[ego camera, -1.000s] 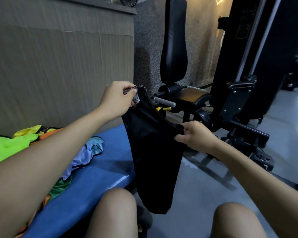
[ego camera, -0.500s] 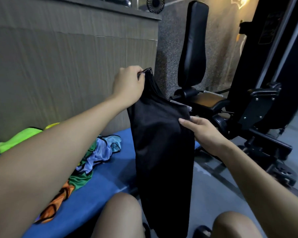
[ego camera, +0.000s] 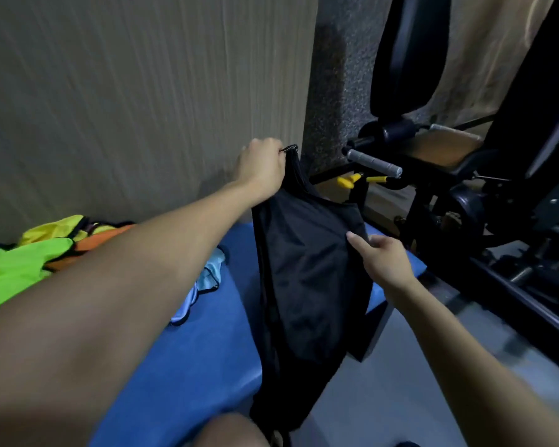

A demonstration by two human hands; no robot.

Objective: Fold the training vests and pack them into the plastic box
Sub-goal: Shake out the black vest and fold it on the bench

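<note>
Presently: wall panel [ego camera: 126, 101] runs along far side of blue counter [ego camera: 207, 343]; counter's near edge and rt end both visible, grey floor [ego camera: 384, 398] open beyond rt end. Black gym machine [ego camera: 465, 175] stands past that end, its grey handle [ego camera: 373, 162] pointing toward the vest, near but apart. Black vest [ego camera: 304, 285] hangs upright over counter's rt portion, lower part dropping past near edge. Heap of coloured vests [ego camera: 23, 262] (green, yellow, orange, lt blue) lies on counter's left part by the wall, well apart from black vest. Left hand [ego camera: 262, 171] holds vest's top strap, fingers curled and pinching it. Right hand [ego camera: 384, 259] at vest's rt edge, approx mid-height: index finger extended onto fabric, other fingers curled; whether they grip cloth, cannot tell.
</note>
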